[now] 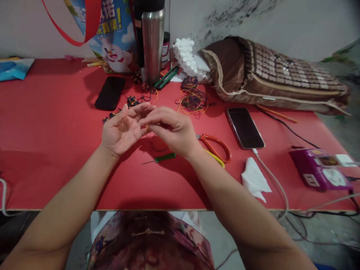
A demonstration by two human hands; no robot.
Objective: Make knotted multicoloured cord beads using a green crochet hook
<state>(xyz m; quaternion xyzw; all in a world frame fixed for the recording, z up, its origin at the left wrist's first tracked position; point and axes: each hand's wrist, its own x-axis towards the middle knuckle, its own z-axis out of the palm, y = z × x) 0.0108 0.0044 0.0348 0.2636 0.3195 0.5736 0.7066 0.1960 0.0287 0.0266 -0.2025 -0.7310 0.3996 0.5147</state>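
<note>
Near side of the grip: green-handled hook tool (164, 157) lies flat on the red table (56, 150), long axis left-right, untouched. Grip itself: right hand (171, 129) has thumb and fingertips pinched together on a thin orange strand (146, 129), which trails short and downward toward the left palm. Left hand (122, 129) is palm-up with fingers loosely curled, touching the right's tips; cannot tell whether it holds the strand too. Far side: tangle of coloured cords (193, 100), well apart.
</note>
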